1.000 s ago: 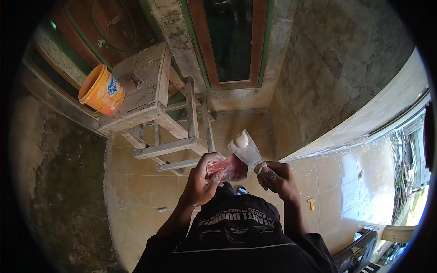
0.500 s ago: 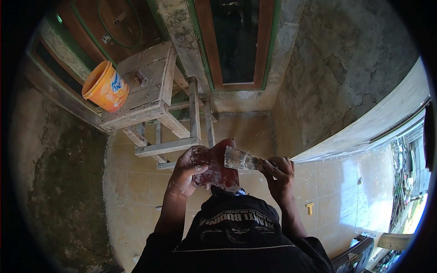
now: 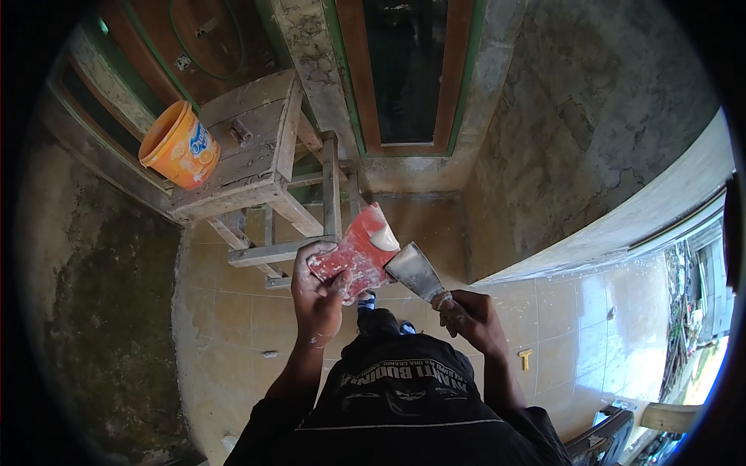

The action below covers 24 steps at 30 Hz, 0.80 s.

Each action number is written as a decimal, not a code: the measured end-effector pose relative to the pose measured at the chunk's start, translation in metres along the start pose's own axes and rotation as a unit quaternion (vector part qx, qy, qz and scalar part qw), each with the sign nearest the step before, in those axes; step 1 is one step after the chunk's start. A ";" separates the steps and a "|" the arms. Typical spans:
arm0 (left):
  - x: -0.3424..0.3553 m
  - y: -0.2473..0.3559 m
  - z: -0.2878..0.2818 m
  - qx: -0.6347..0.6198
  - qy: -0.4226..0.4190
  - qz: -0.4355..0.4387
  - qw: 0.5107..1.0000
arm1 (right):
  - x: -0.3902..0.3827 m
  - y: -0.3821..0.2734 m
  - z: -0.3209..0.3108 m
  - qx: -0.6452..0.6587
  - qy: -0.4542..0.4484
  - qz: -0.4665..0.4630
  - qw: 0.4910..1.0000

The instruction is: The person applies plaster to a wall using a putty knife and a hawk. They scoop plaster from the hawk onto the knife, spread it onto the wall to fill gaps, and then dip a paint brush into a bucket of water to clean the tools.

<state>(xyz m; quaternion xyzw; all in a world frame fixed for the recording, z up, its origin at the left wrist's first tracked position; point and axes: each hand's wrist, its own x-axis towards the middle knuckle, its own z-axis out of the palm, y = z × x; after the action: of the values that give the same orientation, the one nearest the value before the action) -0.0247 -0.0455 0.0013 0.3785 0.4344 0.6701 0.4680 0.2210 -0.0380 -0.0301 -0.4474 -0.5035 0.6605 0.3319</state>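
Note:
My left hand (image 3: 318, 295) grips a red plastic board (image 3: 353, 260) by its near left side, thumb on its upper face. White smears cover the board, and a thick lump of white paste (image 3: 383, 238) sits near its far right edge. In my right hand (image 3: 472, 320) is a putty knife (image 3: 418, 273), held by the handle. Its broad metal blade carries white paste at the front corner and lies against or just beside the board's right edge; I cannot tell which.
A worn wooden bench (image 3: 256, 147) stands ahead on the left, bearing an orange bucket (image 3: 177, 147). Patchy bare walls (image 3: 583, 132) rise at the right and left. A small yellow tool (image 3: 525, 359) lies on the tiled floor (image 3: 556, 311) to the right. A dark chair (image 3: 602, 439) is at the lower right.
The red board has tilted so its upper face and the white paste now show. My right hand has lowered and turned the putty knife, its blade now showing paste.

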 end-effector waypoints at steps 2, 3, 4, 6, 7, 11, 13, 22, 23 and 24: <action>-0.003 -0.002 0.002 0.020 -0.035 0.003 0.999 | 0.003 0.000 -0.001 0.009 -0.007 0.008 1.000; -0.006 -0.003 0.001 0.040 -0.070 0.006 0.997 | 0.005 -0.002 0.000 0.007 -0.005 -0.002 1.000; -0.006 -0.012 -0.005 0.123 -0.085 0.049 0.988 | 0.007 -0.004 0.000 0.006 -0.004 -0.012 1.000; -0.007 -0.010 -0.006 0.149 -0.124 0.033 0.980 | 0.010 -0.007 0.000 0.018 -0.013 -0.014 1.000; -0.006 -0.008 -0.004 0.175 -0.165 0.017 0.971 | 0.011 -0.009 0.000 0.031 -0.020 -0.018 0.999; -0.002 -0.002 0.001 0.056 -0.139 -0.161 0.975 | 0.022 -0.010 0.007 0.036 -0.015 -0.050 0.998; 0.002 0.002 -0.002 0.028 -0.104 -0.189 0.976 | 0.032 0.002 0.013 0.062 0.046 -0.117 0.990; 0.028 0.004 -0.032 -0.107 -0.037 -0.280 0.953 | 0.089 0.026 0.029 -0.260 0.164 -0.331 0.892; 0.033 0.003 -0.034 -0.095 -0.014 -0.271 0.958 | 0.094 0.025 0.026 -0.340 0.178 -0.360 0.850; 0.037 0.002 -0.032 -0.114 0.015 -0.261 0.959 | 0.099 0.023 0.025 -0.340 0.175 -0.360 0.851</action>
<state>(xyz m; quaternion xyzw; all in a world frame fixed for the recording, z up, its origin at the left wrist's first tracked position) -0.0650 -0.0179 -0.0041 0.1862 0.4455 0.5756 0.6600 0.1607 0.0351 -0.0753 -0.4279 -0.7561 0.1933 0.4559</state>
